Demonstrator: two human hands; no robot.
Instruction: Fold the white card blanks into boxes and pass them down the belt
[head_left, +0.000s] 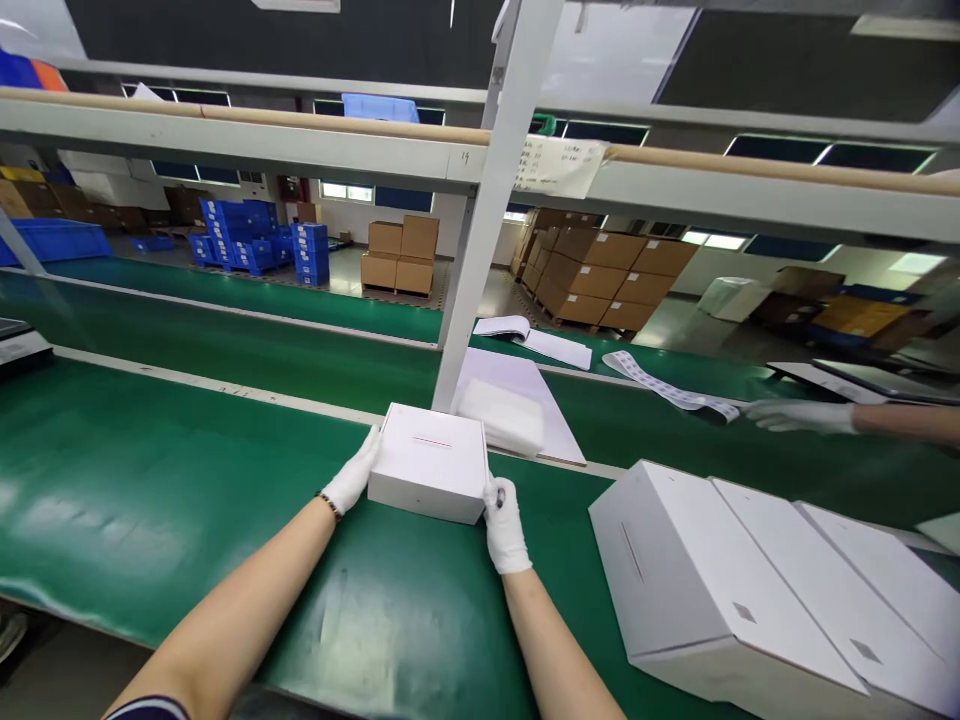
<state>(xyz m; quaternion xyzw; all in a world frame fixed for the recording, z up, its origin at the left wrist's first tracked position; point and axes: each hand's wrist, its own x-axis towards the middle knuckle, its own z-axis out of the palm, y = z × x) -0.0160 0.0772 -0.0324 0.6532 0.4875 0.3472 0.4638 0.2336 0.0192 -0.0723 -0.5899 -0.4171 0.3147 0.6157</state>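
Observation:
A small closed white box (431, 462) with a thin red line on its lid lies flat on the green belt (150, 490). My left hand (352, 477), in a white glove, is pressed against the box's left side. My right hand (504, 520), also gloved, grips the box's right front corner with curled fingers; a small dark object shows at its fingers. Both hands hold the box between them.
Three larger white boxes (750, 590) lie side by side at the right. White sheets and a foam pad (510, 410) lie behind the box by a grey post (487, 220). A co-worker's gloved hand (795, 415) touches a label strip (667, 388) at the far right.

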